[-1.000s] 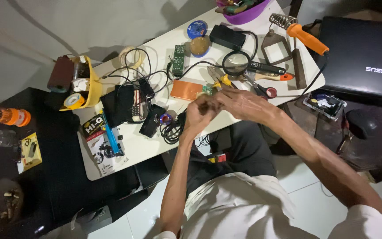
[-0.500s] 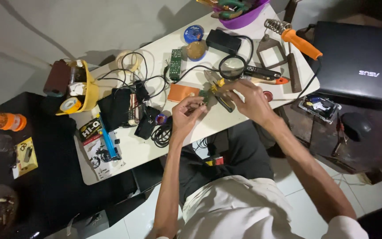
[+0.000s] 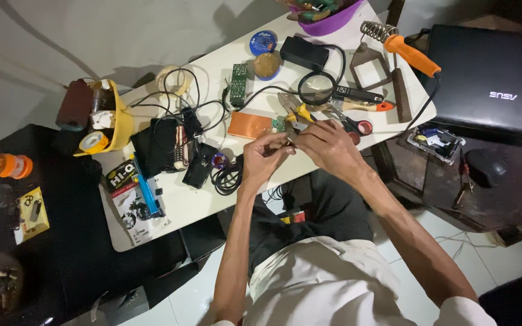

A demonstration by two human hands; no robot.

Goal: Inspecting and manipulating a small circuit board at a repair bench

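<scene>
Right now the left hand (image 3: 265,156) and the right hand (image 3: 326,145) meet and pinch one tiny part (image 3: 289,140) over the near edge of the white table (image 3: 200,205), beside the orange board (image 3: 250,125), so tiny, steady finger moves seem needed.

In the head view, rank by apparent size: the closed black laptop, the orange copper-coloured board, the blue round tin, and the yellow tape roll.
Largest to smallest:
1. Closed black laptop, by far.
2. Orange copper-coloured board.
3. Blue round tin and yellow tape roll look about alike, so I won't rank them.
</scene>
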